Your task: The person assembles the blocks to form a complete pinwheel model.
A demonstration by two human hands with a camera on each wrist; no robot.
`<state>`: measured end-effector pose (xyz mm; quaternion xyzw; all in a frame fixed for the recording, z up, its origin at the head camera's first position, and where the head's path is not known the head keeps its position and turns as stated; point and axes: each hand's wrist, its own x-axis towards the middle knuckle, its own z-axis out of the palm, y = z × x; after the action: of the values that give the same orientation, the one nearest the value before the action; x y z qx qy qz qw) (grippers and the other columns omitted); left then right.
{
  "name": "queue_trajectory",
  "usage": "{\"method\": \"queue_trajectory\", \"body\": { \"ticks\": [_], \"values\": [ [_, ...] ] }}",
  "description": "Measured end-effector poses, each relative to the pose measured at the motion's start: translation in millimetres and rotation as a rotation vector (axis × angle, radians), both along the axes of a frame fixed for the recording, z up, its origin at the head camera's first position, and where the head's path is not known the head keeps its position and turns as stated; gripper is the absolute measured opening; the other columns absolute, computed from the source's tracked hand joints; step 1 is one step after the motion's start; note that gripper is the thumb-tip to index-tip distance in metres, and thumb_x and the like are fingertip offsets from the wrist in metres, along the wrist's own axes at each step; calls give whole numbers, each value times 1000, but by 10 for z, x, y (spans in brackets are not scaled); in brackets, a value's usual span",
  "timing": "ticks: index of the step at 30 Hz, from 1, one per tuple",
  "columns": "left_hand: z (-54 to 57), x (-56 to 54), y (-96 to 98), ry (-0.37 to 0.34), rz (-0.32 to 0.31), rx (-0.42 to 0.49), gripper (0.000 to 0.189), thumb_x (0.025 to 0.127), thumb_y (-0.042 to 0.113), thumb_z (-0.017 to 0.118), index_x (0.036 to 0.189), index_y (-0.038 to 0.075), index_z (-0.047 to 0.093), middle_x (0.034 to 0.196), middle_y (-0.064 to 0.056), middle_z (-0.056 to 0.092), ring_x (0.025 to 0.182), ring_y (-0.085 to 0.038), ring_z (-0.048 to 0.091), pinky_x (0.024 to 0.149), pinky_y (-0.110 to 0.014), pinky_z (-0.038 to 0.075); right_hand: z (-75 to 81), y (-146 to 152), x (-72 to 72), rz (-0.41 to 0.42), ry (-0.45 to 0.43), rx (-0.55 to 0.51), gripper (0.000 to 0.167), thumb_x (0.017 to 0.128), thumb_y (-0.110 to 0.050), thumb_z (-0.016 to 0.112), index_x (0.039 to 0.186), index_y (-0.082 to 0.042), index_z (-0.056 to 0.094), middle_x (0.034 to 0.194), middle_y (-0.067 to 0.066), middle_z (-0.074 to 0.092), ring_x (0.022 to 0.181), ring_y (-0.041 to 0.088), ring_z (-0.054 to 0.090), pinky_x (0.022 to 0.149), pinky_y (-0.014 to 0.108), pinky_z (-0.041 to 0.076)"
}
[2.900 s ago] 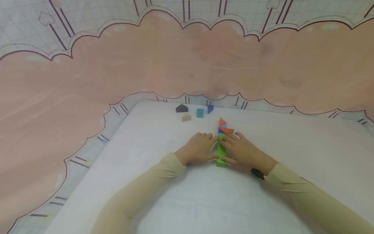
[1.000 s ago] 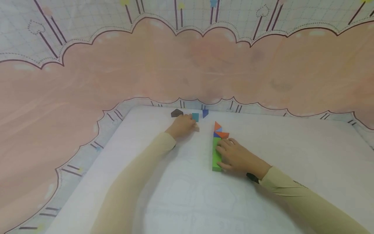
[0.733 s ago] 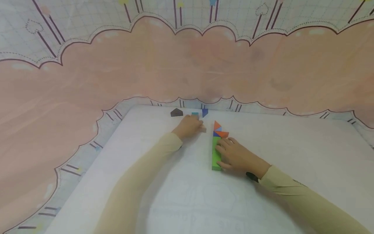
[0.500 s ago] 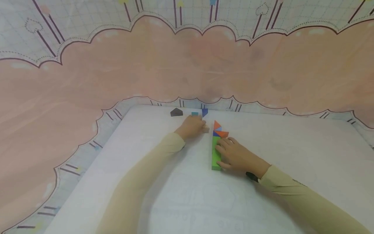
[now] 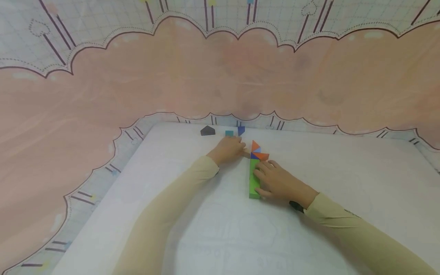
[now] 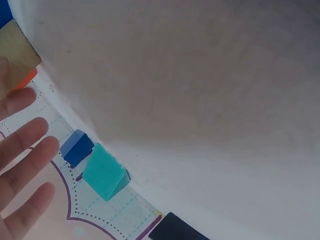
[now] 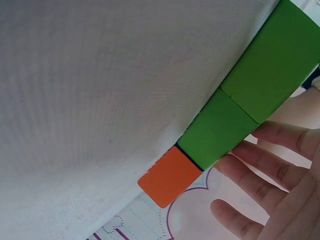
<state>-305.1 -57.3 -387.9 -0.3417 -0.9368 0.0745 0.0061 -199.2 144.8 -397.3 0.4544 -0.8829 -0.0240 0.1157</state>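
Observation:
In the head view my left hand (image 5: 227, 149) pinches a plain wooden triangular block (image 5: 246, 153), its tip right at the left side of a pinwheel shape. That shape is made of an orange triangular block (image 5: 255, 146), a second orange one lying sideways, and light and dark blue ones. In the left wrist view the wooden block (image 6: 21, 50) sits at thumb and index finger, the other fingers spread. Below the pinwheel, two green blocks (image 5: 253, 179) stand end to end in a column. My right hand (image 5: 282, 183) touches their right side with its relaxed fingertips (image 7: 227, 162).
Behind my left hand lie a teal block (image 5: 229, 133) and a dark blue block (image 5: 241, 130). A black pentagon-like block (image 5: 207, 131) is farther left. The white table (image 5: 343, 164) ends at a patterned curtain (image 5: 220, 76) at the back.
My left hand has left the green column, reached to the wooden block and moved it right, up to the pinwheel. My right hand has stayed at the green blocks, which now line up straight.

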Motion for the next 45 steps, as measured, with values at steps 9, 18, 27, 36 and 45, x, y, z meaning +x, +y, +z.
{"method": "queue_trajectory", "body": {
  "ticks": [9,18,27,36,45],
  "values": [
    [-32,-17,-29,36,-9,-36,31,100,37,39,119,20,56,117,-8,60,108,-24,58,99,-40,44,14,-5,9,-2,-7,-3,45,89,-43,55,112,-4,56,115,12,56,110,29,54,98,47,42],
    [-30,-7,-7,-6,3,-61,30,101,35,38,118,21,58,121,-9,58,110,-24,56,97,-39,44,9,8,15,22,23,-21,43,87,-41,58,109,-4,55,112,12,56,107,29,54,95,47,43],
    [-30,13,16,31,9,-82,28,101,32,39,114,18,60,116,-8,59,104,-22,58,92,-36,47,18,6,14,9,1,-6,43,89,-42,55,110,-5,55,113,12,55,108,28,54,96,46,44],
    [-37,9,28,35,14,-87,27,101,31,40,114,18,60,115,-7,60,104,-22,58,92,-36,47,-1,5,6,-1,-6,9,45,89,-43,54,112,-4,55,115,12,56,110,29,54,97,47,43],
    [-24,34,32,52,6,-82,28,100,32,41,112,16,61,112,-7,60,100,-22,58,88,-35,47,6,0,8,-6,-13,19,45,89,-43,54,112,-4,55,114,12,55,109,29,54,97,47,43]
  ]
}}
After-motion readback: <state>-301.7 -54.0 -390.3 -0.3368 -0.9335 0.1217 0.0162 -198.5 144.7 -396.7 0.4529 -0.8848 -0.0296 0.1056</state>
